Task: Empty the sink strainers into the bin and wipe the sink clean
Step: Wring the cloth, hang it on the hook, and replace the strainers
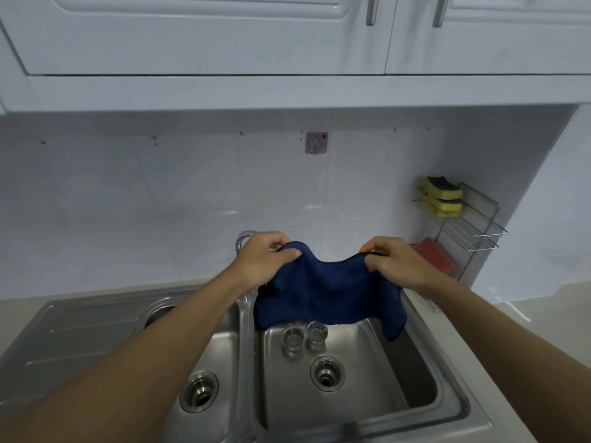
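Both hands, left [267, 255] & right [391, 262], pinch blue cloth [326, 295] spread above sink [447, 407]; risk: hanging edge could knock two strainers [305, 337] over, esp. if lowered carelessly.

Head-worn wide-angle view, facing forward and down from close above.
The sink [447, 407] fills the lower frame, near the lens, both forearms entering from the bottom corners; tiled wall [192, 203] crosses the middle and cupboard doors [204, 33] the top, bowed by the lens.
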{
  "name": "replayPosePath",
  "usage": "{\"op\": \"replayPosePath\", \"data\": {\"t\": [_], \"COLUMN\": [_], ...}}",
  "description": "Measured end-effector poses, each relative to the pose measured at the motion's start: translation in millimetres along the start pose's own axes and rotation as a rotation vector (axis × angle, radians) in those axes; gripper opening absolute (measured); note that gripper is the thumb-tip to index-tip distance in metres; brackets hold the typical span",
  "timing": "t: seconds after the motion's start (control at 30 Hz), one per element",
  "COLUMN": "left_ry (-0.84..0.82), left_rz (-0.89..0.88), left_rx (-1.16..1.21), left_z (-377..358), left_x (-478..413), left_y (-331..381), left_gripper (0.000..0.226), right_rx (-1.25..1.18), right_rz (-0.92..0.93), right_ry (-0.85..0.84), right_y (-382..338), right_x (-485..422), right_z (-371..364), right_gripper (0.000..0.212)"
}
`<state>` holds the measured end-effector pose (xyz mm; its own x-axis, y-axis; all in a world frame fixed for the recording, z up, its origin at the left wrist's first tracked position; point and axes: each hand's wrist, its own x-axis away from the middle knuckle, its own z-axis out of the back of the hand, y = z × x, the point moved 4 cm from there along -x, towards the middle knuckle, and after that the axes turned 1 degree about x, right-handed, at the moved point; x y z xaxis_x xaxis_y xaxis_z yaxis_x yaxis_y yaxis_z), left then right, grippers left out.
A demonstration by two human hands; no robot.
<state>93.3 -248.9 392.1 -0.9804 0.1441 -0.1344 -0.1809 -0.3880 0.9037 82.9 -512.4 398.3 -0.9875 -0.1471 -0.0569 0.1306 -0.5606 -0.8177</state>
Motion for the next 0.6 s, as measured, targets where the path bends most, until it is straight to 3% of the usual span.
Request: {"op": "replayPosePath", "data": {"t": [0.1,0.17,0.23,0.4,0.5,0.6], "left_ry": [-0.03,-0.071,-0.095,-0.329,-0.38,-0.302], "left_rz": [-0.07,-0.097,-0.121,0.03,0.091,0.079], "left_rx": [-0.029,-0.059,-0.106,-0.393,-0.406,-0.36], "left_z": [-15.3,-22.3,-20.1,5.8,22.3,32.2], "left_x": [-6.6,-9.1,-11.0,-9.7,-4.7,-1.2], "left_y": [25.5,38.7,47.3,31.2,21.3,22.9], "left_gripper": [0.006,0.004,0.003,0.012,0.015,0.012], "right_rx": [-0.081,-0.081,-0.118,-0.2,-0.221,-0.171], "right_rz": [0.067,0.126,0.113,0.047,0.026,0.037], "right_ry": [-0.182,-0.265,-0.219,0.065,0.043,0.007], "right_y": [-9.2,-12.0,-9.1,3.7,1.9,-5.9], "right_x": [2.2,0.0,-4.1,-13.3,-12.7,-10.2], "right_z": [-26.2,-42.1,-46.5,-33.7,-36.4,-39.6], "right_gripper": [0.039,0.023,0.002,0.007,0.009,0.008]}}
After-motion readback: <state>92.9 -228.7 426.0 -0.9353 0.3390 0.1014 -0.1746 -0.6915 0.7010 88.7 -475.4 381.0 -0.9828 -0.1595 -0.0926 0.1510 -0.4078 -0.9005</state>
